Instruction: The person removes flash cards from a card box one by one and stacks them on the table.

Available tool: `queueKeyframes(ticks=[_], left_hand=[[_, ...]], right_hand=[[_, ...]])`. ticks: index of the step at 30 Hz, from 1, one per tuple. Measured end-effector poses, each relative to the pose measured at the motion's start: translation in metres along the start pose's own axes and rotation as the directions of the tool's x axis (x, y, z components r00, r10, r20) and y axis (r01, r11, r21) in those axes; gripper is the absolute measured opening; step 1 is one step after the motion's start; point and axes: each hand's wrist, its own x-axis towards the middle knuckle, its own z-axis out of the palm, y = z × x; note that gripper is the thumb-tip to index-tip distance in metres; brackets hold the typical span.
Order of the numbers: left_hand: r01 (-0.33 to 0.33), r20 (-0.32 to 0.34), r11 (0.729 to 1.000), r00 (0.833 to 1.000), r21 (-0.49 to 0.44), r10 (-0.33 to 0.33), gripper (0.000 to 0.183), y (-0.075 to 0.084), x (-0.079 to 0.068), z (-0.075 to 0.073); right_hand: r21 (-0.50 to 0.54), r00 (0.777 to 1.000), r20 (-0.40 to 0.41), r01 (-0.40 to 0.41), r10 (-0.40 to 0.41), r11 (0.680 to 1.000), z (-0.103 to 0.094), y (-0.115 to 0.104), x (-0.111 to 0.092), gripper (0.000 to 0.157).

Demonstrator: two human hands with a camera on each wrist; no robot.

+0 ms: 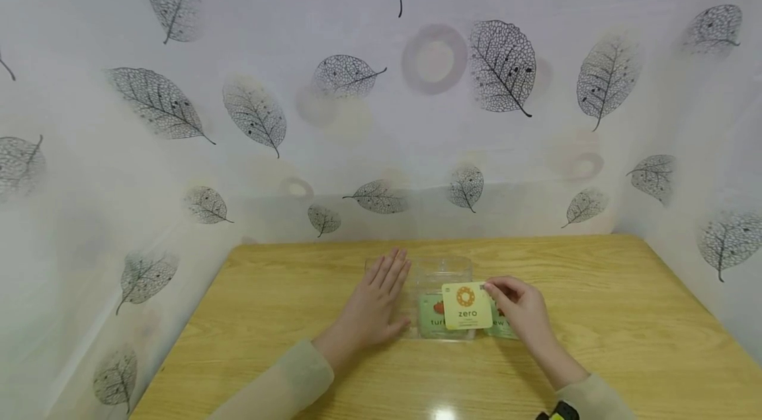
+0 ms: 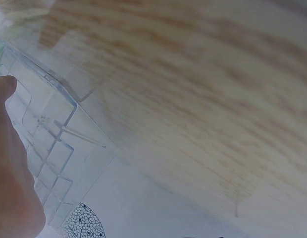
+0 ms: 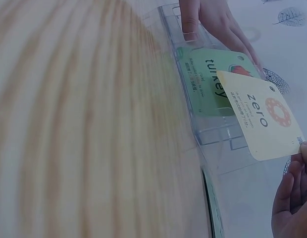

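My right hand [image 1: 524, 307] pinches a pale yellow card [image 1: 467, 306] by its upper right corner; it reads "zero" under an orange ring picture. Below that card, partly covered, a green "turkey" card [image 3: 205, 94] lies in a clear plastic box [image 1: 443, 265]. With fingers straight and together, my left hand [image 1: 372, 301] rests flat on the left part of the box. Another green card [image 1: 501, 327], ending in "ew" as far as it shows, lies right of the box, mostly hidden by the right hand and the yellow card.
The box stands on a wood-grain table [image 1: 286, 301]. A pale cloth [image 1: 381, 135] printed with dark leaves hangs behind the table and along both sides. In the right wrist view, a green card stack edge [image 3: 212, 203] shows beside the box.
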Motion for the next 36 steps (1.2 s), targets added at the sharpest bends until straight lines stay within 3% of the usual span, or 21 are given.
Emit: queueKeyframes(ticks=[7,23,36], left_hand=[[-0.004,-0.030,1.000,1.000,-0.012,0.004,0.101,-0.001,-0.001,0.003],[0.002,0.019,1.000,1.000,0.017,-0.003,0.100,0.000,0.000,0.000],[0.004,0.000,1.000,1.000,0.000,-0.004,0.101,0.000,0.000,0.001]], right_hand=[[-0.020,1.000,-0.016,-0.006,0.006,1.000,-0.002,0.002,0.000,0.019],[-0.045,0.999,-0.046,-0.009,0.007,0.999,-0.008,0.005,0.001,0.018],[-0.055,0.998,-0.054,-0.021,0.018,0.998,-0.016,0.011,0.002,0.022]])
